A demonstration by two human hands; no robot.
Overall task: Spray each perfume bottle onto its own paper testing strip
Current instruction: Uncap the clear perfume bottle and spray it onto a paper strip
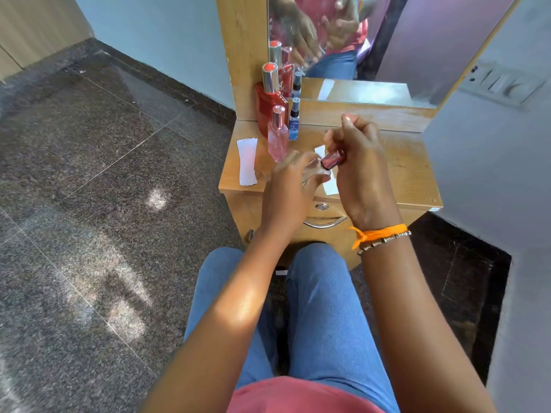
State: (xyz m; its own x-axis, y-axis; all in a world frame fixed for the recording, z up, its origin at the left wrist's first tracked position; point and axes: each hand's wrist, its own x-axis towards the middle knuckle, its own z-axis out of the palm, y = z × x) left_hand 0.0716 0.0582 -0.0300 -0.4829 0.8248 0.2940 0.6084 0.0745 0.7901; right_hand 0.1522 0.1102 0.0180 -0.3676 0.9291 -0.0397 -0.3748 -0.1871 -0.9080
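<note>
My right hand (362, 168) is shut on a small reddish perfume bottle (333, 158), held tilted above the wooden dresser top (408, 171). My left hand (290, 186) is at the bottle's lower end, fingertips touching it; motion blur hides what they grip. A white paper strip (330, 186) lies under both hands, mostly covered. A stack of spare strips (247, 160) lies at the left of the top. Behind it stand a tall red bottle (269, 105) with a silver cap, a slim pink bottle (278, 135) and a small blue-labelled spray bottle (294, 122).
A mirror (357, 40) rises at the back of the dresser and reflects the bottles and hands. A drawer with a metal handle (325, 223) is below the top. A switch panel (504, 84) is on the right wall. Dark granite floor lies to the left.
</note>
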